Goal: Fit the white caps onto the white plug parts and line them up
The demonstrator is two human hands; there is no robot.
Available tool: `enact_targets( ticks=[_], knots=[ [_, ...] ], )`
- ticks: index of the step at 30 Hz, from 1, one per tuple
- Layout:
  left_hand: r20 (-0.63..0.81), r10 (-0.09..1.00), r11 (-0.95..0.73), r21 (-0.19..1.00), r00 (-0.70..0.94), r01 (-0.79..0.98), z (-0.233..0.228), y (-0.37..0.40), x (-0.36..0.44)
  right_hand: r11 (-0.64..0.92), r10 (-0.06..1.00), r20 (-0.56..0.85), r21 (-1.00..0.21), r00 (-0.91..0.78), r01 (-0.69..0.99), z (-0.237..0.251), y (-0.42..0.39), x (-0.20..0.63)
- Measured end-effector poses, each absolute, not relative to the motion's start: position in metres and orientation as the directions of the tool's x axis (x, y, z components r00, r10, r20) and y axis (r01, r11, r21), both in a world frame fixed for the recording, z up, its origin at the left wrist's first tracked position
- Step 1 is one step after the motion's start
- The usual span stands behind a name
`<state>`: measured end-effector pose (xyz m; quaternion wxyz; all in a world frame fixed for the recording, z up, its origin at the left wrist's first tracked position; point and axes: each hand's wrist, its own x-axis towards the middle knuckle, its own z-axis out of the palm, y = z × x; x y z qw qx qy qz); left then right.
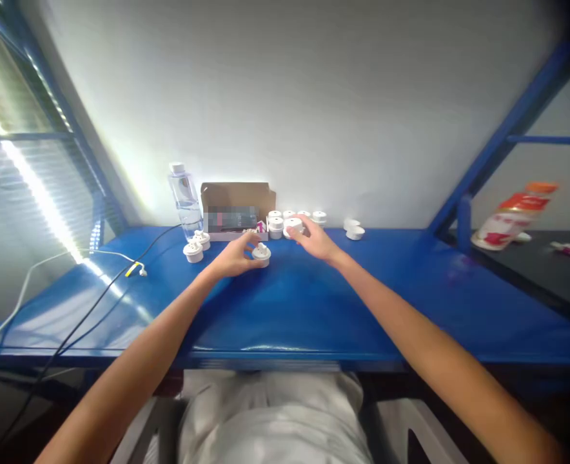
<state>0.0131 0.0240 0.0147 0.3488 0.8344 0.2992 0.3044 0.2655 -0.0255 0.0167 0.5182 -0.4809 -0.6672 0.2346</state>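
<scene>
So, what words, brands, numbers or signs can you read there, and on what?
None can be read.
Red-and-white bottle: printed, too blurred to read.
Clear bottle: mark too small and faint.
Open box: dark contents pixelated.
Yellow tag: too small to tell.
White pieces at the left hand and right hand: no lettering can be made out.

Tabletop (289, 309): smooth and glossy; we see light streaks mirrored in it
White round pieces (261, 256): smooth plastic, as we read them
Open box (239, 194): matt cardboard inside
Clear bottle (187, 201): shiny, see-through plastic
Wall (304, 116): smooth, fairly matt
Clothing (275, 422): creased, matt cloth
</scene>
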Motion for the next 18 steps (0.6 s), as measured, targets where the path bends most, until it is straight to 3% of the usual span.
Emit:
enact_targets(
  ticks=[2, 6, 9, 15, 18],
  knots=[
    [0.274, 0.691, -0.55, 0.8, 0.669, 0.24, 0.011, 0.019, 0.019, 0.497, 0.848, 0.526, -0.754, -0.057, 0.429, 0.014, -0.031, 0.243],
    [0.293, 0.681, -0.575, 0.782, 0.671, 0.242, 0.004, 0.019, 0.023, 0.499, 0.864, 0.44, -0.686, -0.244, 0.53, 0.0, -0.037, 0.225],
    [0.291, 0.701, -0.544, 0.808, 0.651, 0.225, 0.008, 0.019, 0.02, 0.511, 0.853, 0.462, -0.652, -0.242, 0.561, -0.002, -0.039, 0.225],
    [0.227, 0.719, -0.348, 0.936, 0.657, 0.057, 0.033, 0.011, 0.013, 0.481, 0.877, 0.426, -0.783, -0.224, 0.394, 0.013, -0.048, 0.224],
    [0.168, 0.708, -0.239, 0.971, 0.686, 0.009, 0.039, 0.01, 0.01, 0.508, 0.861, 0.456, -0.785, -0.224, 0.354, 0.022, -0.053, 0.225]
  ],
)
